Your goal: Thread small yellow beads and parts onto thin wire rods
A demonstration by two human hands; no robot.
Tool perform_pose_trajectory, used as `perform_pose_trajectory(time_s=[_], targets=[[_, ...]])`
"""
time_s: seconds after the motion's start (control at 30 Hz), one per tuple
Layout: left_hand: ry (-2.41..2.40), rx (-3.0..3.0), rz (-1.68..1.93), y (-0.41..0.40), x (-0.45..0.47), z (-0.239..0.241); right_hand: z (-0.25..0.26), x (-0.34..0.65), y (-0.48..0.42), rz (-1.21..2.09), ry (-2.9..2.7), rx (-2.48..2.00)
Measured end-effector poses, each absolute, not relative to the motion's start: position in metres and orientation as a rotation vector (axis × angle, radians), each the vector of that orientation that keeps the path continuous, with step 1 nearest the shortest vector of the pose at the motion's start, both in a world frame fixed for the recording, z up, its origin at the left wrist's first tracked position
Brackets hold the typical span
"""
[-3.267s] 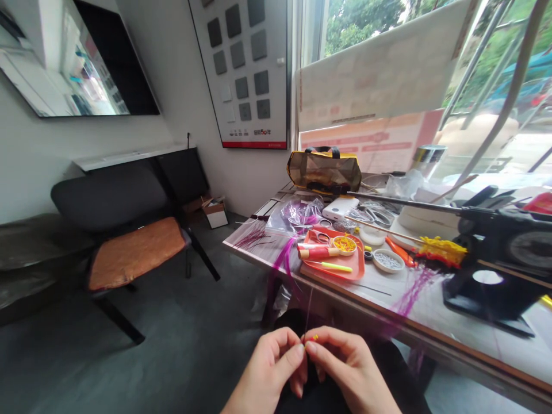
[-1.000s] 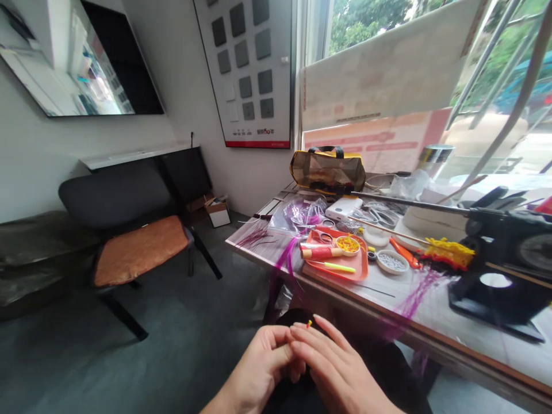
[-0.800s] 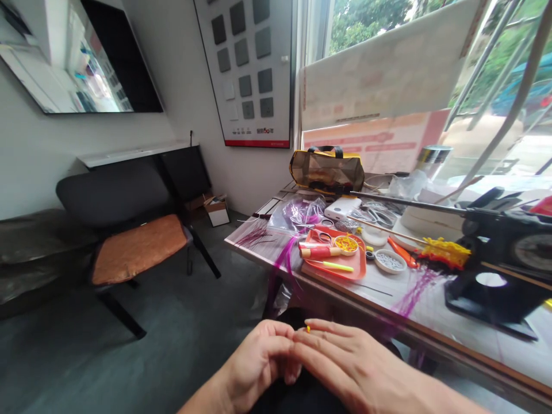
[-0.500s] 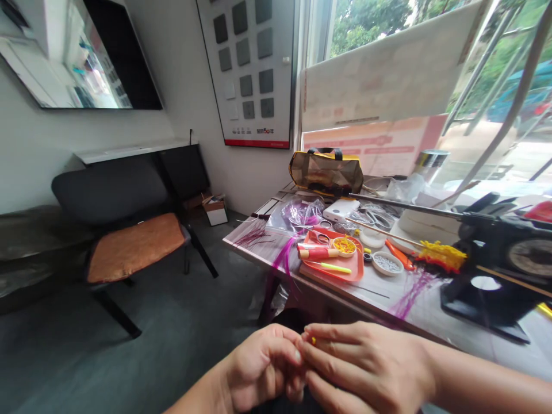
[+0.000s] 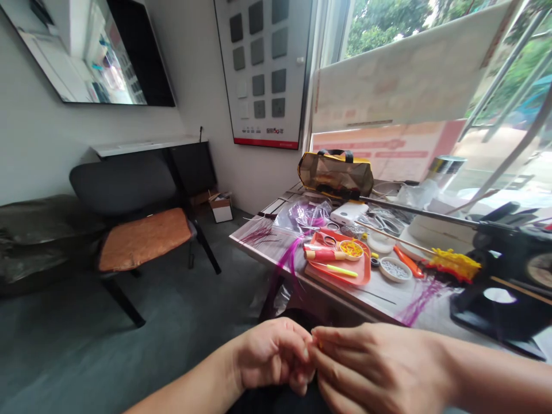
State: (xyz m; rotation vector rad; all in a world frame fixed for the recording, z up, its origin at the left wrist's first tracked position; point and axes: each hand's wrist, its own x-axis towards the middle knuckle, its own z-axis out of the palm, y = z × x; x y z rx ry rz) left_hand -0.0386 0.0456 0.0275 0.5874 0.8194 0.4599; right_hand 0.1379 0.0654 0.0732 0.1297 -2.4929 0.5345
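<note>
My left hand (image 5: pixel 276 355) is closed, its thumb and fingers curled into a pinch with the tips against my right fingertips. My right hand (image 5: pixel 379 365) comes from the right, back upward, fingers pressed together. Between its upper fingers a tiny bit of a small yellow piece (image 5: pixel 319 345) shows; my fingers cover most of it. What my left fingers pinch is hidden. Both hands are held in front of the table's near edge. On the table, the closest things are an orange tray (image 5: pixel 365 270) with a yellow-green pen-like tool (image 5: pixel 342 270) and a red-and-tan handle (image 5: pixel 323 255).
A small bowl of yellow bits (image 5: pixel 351 249) sits in the tray, below scissors (image 5: pixel 328 238). To its right are a dish of pale beads (image 5: pixel 395 269), orange-handled pliers (image 5: pixel 407 261), a yellow-red piece (image 5: pixel 455 263) and a black stand (image 5: pixel 491 310). Purple threads (image 5: pixel 290 256) hang over the edge.
The view has swung slightly left, so the room and table appear shifted right. Both hands stay pressed together at the fingertips; less of the yellow piece shows.
</note>
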Motion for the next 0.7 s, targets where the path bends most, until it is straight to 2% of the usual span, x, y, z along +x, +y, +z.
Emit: perform_pose_trajectory(time_s=[0.07, 0.2, 0.3, 0.43, 0.6, 0.7], targets=[[0.817, 0.592, 0.461, 0.047, -0.038, 0.030, 0.077, 0.138, 0.067, 0.546, -2.508, 0.104], [0.821, 0.569, 0.499, 0.049, -0.040, 0.031, 0.078, 0.138, 0.070, -0.017, -2.795, 0.238], [0.833, 0.547, 0.559, 0.049, -0.041, 0.029, 0.071, 0.138, 0.072, -0.169, -2.754, 0.227], [0.873, 0.572, 0.700, 0.050, -0.039, 0.027, 0.051, 0.132, 0.073, 0.110, -2.519, -0.108], [0.948, 0.668, 0.822, 0.054, -0.040, 0.029, 0.035, 0.118, 0.073, 0.751, -2.230, -0.794], [0.976, 0.716, 0.813, 0.056, -0.042, 0.029, 0.037, 0.115, 0.077, 1.122, -2.117, -0.905]])
